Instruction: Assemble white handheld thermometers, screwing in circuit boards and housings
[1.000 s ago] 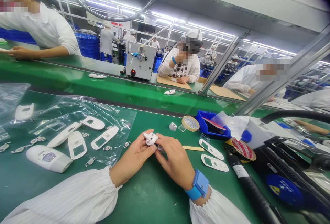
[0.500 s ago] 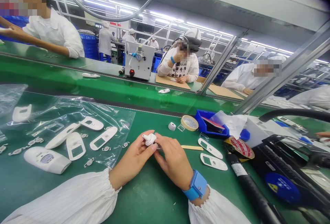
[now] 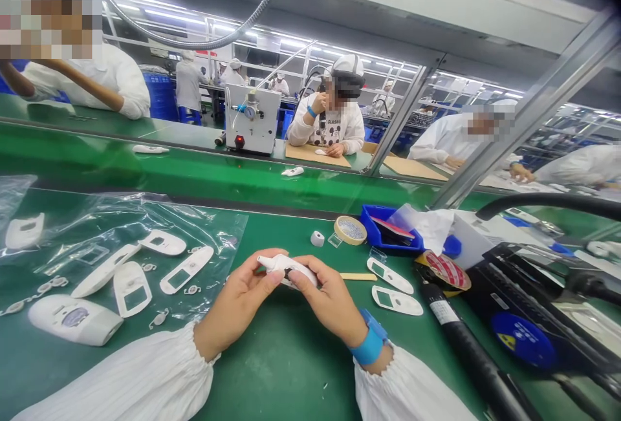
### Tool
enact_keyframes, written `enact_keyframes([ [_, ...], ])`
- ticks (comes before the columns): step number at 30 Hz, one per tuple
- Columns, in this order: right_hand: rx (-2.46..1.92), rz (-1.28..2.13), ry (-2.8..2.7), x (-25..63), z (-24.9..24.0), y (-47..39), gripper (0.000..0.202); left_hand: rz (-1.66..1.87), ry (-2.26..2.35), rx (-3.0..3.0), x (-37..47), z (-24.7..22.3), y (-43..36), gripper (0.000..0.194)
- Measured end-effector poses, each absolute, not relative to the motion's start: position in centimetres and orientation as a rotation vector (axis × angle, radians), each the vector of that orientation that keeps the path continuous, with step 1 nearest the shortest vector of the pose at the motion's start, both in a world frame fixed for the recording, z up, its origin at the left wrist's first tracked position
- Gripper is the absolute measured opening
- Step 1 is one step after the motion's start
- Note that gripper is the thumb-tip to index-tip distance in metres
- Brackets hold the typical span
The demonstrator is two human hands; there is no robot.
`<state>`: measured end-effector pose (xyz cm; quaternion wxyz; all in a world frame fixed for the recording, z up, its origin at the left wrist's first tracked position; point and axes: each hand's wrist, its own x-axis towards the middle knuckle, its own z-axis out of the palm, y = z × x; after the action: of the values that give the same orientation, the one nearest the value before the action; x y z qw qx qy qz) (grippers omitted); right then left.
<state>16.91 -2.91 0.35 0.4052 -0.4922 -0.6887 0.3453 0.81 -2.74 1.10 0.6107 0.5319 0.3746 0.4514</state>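
Note:
Between my two hands, above the green mat, is a white ear thermometer (image 3: 277,262) with its narrow probe tip pointing up and left. My left hand (image 3: 250,288) pinches the probe end between thumb and fingers. My right hand (image 3: 326,291) is wrapped round the body, its thumb beside a small dark spot on the casing. The fingers hide much of the body. Beyond the hands stands a small white cap (image 3: 317,238). A flat wooden stick (image 3: 358,277) lies just right of my right hand, close to two white cover plates (image 3: 396,300) with window cut-outs.
Clear plastic sheeting (image 3: 194,214) at left carries several white shell parts (image 3: 132,288) and small round clips. A larger white housing (image 3: 75,319) lies nearer. At right are a tape roll (image 3: 350,230), a blue bin (image 3: 373,217) and a black tool handle (image 3: 456,330). Co-workers sit beyond the green belt (image 3: 204,178).
The thermometer has turned from tip-on to side-on, so its body and a dark spot now show. My right thumb has shifted onto the casing. The camera view has swung slightly right.

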Motion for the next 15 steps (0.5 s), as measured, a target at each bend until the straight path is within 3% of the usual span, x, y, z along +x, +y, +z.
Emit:
enact_keyframes([
  [15,-1.119,0.649,-1.733,17.10,0.60,-3.31,0.017,0.973,0.944,1.376,0.04,1.76,-2.31,0.032],
])
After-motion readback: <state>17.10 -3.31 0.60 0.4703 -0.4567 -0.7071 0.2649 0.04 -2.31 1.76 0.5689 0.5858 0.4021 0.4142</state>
